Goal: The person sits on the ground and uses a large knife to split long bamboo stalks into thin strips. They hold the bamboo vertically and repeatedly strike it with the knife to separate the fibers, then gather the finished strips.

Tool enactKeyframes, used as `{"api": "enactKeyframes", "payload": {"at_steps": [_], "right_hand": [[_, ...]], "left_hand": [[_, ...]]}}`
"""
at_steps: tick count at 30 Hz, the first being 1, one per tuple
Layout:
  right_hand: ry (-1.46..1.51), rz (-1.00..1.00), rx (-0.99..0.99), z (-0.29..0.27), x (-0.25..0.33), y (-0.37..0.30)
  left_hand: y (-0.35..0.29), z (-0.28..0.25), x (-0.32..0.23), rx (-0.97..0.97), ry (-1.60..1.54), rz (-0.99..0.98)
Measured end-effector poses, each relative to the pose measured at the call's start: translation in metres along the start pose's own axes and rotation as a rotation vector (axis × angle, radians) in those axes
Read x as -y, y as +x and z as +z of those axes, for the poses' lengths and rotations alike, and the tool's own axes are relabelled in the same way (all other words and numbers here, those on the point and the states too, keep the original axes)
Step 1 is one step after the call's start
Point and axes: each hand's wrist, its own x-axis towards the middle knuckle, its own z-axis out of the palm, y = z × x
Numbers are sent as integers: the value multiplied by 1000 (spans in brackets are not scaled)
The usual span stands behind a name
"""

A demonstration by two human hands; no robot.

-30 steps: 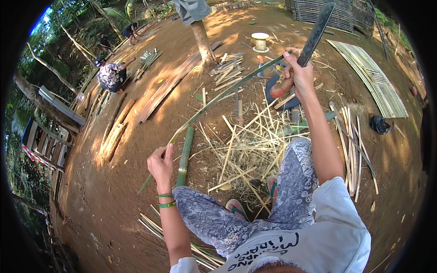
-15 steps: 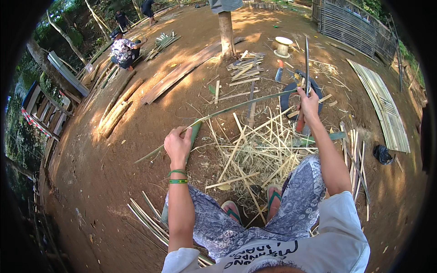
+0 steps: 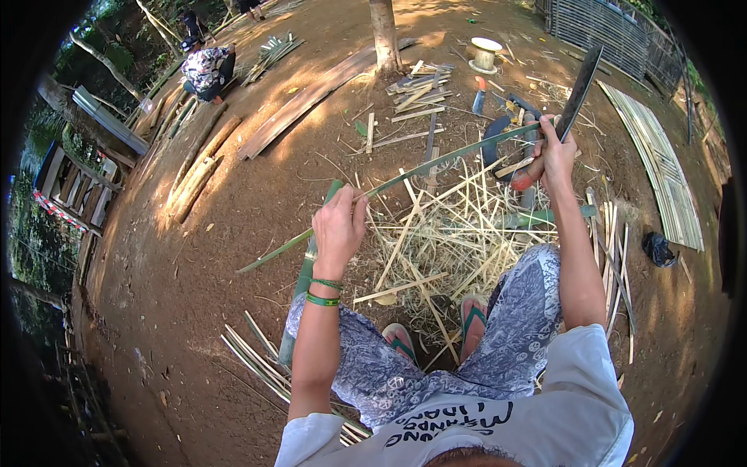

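Observation:
A long green bamboo strip [image 3: 443, 162] stretches across in front of me, rising to the right. My left hand [image 3: 337, 229] is closed round it near its lower left part, with a tail of strip sticking out beyond. My right hand [image 3: 558, 156] grips a machete [image 3: 582, 92], its dark blade slanting up and away and its orange-ended handle pointing down. The strip's far end meets my right fingers beside the blade; whether they pinch it I cannot tell. Beneath my left hand, a green bamboo pole [image 3: 305, 280] leans by my left knee.
Thin shavings and split strips [image 3: 459, 233] heap on the dirt before my sandals. A dark ring [image 3: 493, 142] and a blue-bladed knife [image 3: 478, 97] lie beyond. A tree trunk [image 3: 384, 39] stands ahead; a crouching person [image 3: 206, 71] is far left. Bamboo slats [image 3: 657, 171] lie right.
My left hand has shifted right and up along with the strip. My right hand has moved slightly right, and the machete blade now tilts rightward, showing its flat side.

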Motion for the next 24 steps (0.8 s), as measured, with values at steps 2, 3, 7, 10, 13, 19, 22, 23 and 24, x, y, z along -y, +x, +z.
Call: {"api": "enactKeyframes", "payload": {"at_steps": [2, 3, 7, 10, 13, 19, 22, 23, 24], "right_hand": [[-19, -13, 0, 2, 4, -4], [-35, -14, 5, 3, 6, -6], [-96, -49, 75, 7, 19, -17], [-179, -107, 61, 13, 32, -28], [-227, -129, 89, 22, 44, -42], [-121, -172, 393, 39, 82, -90], [-213, -177, 578, 34, 100, -126], [-279, -194, 624, 31, 106, -139], [-326, -232, 642, 27, 106, -152]], "left_hand": [[3, 0, -3, -117, 47, -11], [4, -2, -5, -177, 71, -17], [5, -16, -18, -322, 121, -47], [-4, -32, -33, -298, 72, -51], [-16, -45, -45, -251, 19, -147], [-32, -65, -72, -15, -751, -559], [-35, -80, -102, 60, -982, -614], [-36, -86, -114, 69, -1043, -630], [-37, -89, -122, 77, -1104, -643]]}}
